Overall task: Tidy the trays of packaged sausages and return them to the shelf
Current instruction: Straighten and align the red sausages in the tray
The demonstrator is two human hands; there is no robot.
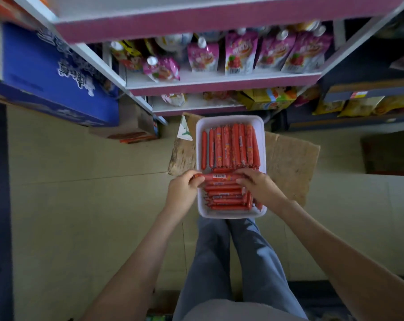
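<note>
Tray: the white tray (230, 119) lies on a sheet of cardboard (289, 163) on the floor, at 12 o'clock from the person's legs (231, 251).
Far sausages (231, 147): red packaged sticks fill the 12 o'clock half of the tray, side by side, each running from 12 to 6.
Near sausages (224, 195): a stack in the 6 o'clock half lies crosswise, each running from 9 to 3.
Held sausage (221, 176): one stick lies crosswise over the middle of the tray, between the two groups, with a white label showing.
Left hand (184, 184): at the tray's 9 o'clock rim, its fingers curl round the held sausage's left end.
Right hand (256, 184): coming in from 3 o'clock, its fingertips pinch the right end of the same stick and lie over the stack.
Shelf (219, 85): pink-edged boards stand at 12 o'clock beyond the tray, well apart from it.
Pouches (240, 54): pink spouted packs stand in a row on the middle board.
Blue box (45, 72): it sits at 10 o'clock, beside the shelf's post.
Yellow cartons (268, 98): on the lowest board, at 1 o'clock from the tray.
</note>
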